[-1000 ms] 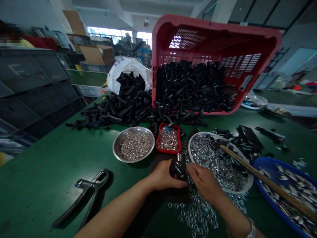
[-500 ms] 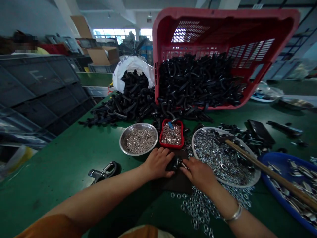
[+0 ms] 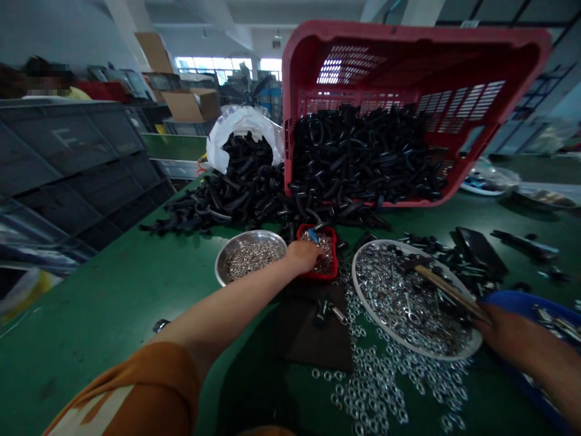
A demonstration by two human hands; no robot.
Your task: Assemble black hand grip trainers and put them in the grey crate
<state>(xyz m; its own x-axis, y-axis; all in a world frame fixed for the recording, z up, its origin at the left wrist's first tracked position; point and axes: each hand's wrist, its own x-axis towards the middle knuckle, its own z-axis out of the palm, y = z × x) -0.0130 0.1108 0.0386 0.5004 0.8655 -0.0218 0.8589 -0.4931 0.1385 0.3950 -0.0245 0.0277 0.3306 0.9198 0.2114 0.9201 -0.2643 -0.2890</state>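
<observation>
My left hand [image 3: 305,255] reaches into a small red tray [image 3: 336,257] of metal pins, its fingertips mostly hidden among them. A blue-tipped item [image 3: 313,235] lies in the tray beside this hand. On the right, my right hand [image 3: 512,336], blurred, is closed around the wooden handle of a hammer [image 3: 442,284]. The hammer's head rests over a white basin [image 3: 357,283] of small metal parts. Between my arms, on a dark mat [image 3: 313,351], sits a black part [image 3: 322,310] with a coil spring [image 3: 339,314] at its right end.
Left of the tray stands a steel bowl [image 3: 219,266] of small metal pieces. A tipped red crate [image 3: 290,36] and a white sack [image 3: 216,145] spill black parts at the back. Loose metal rings [image 3: 370,390] cover the table near the mat. A blue basin [image 3: 503,297] lies right.
Both hands have left the black part and spring, which now lie on the mat. My left hand went forward to the red tray; my right hand moved right onto the hammer handle.
</observation>
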